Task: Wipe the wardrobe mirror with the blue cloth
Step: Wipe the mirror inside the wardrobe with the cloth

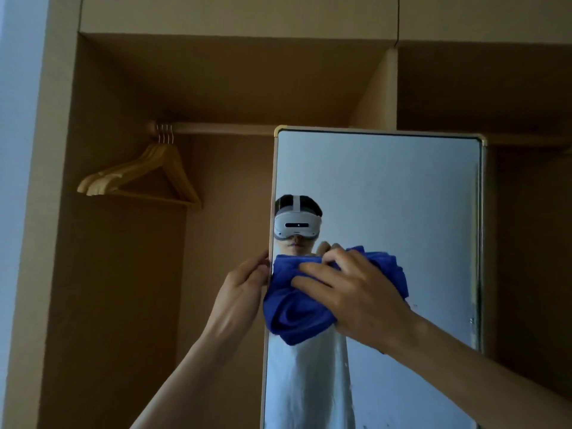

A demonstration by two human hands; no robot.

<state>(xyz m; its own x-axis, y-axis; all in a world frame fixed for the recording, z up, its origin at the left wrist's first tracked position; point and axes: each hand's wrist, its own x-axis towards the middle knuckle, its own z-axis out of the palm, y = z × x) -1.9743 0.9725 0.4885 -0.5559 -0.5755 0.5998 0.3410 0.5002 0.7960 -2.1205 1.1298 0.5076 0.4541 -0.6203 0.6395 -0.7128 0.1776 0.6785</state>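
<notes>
Mid-wipe on the wardrobe mirror (387, 196)
My right hand (356, 295) clutched the bunched blue cloth (294, 314) against it, while my left hand (244, 280) pinched its left edge.

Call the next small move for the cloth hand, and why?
Probably slide the right hand with the blue cloth rightward across the mirror. The cloth sits bunched against the glass by its left edge, the left hand holds that edge, and specks show near the right edge.
</notes>
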